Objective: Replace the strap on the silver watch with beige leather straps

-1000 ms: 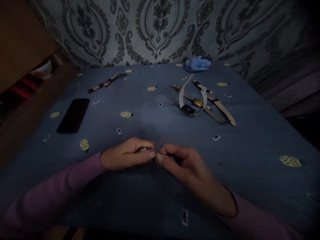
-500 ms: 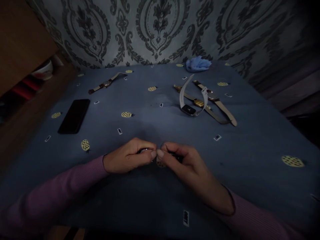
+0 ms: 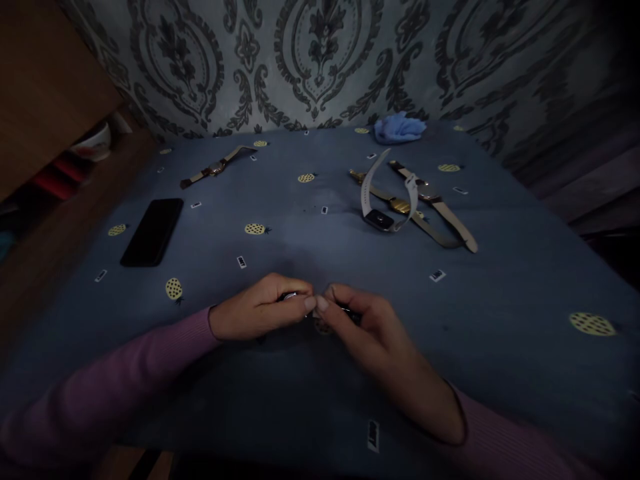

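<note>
Close together above the front middle of the table, my left hand [image 3: 263, 308] and my right hand [image 3: 373, 330] are both closed, thumbs and fingertips almost meeting. A small dark watch [image 3: 289, 295] with a silvery rim shows between the left thumb and forefinger. From under the right fingers peeks a dark, shiny piece [image 3: 352, 313], apparently part of the same watch. My fingers cover most of it, and the pinched spot between the thumbs is too small and dim to make out.
On the blue pineapple-print tablecloth [image 3: 310, 253] lie a black phone [image 3: 153, 232] and a brown-strapped watch [image 3: 217, 168] at left. At right, a white-strapped smartwatch [image 3: 380, 220] overlaps a gold watch [image 3: 400, 205] and a pale-strapped watch [image 3: 427, 191]. Behind them sits a crumpled blue cloth [image 3: 399, 128].
The view has shifted slightly, so the table things appear a little further right. Both hands keep their grip, with only tiny movement at the fingertips.
</note>
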Tool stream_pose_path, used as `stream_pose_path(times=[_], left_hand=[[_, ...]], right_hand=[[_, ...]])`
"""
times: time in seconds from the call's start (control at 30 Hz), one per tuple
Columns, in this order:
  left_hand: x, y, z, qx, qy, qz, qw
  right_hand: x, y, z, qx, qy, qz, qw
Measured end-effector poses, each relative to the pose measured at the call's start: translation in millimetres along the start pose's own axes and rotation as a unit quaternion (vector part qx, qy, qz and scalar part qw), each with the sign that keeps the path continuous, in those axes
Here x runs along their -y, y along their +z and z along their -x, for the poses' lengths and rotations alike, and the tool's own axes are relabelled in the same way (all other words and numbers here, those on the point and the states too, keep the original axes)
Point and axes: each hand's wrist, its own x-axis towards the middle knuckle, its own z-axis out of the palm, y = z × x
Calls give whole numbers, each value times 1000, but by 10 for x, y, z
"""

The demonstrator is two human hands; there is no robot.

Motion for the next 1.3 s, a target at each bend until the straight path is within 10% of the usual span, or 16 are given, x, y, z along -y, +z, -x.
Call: stream_pose_path(times=[0.97,1.3], left_hand=[[133,58,-44,-21,-40,204,978],[141,-9,-34,-50,-38,245,967]], right_hand=[[-23,-5,-68,-8,56,-50,997],[48,-179,-87,-151,-29,-50,987]])
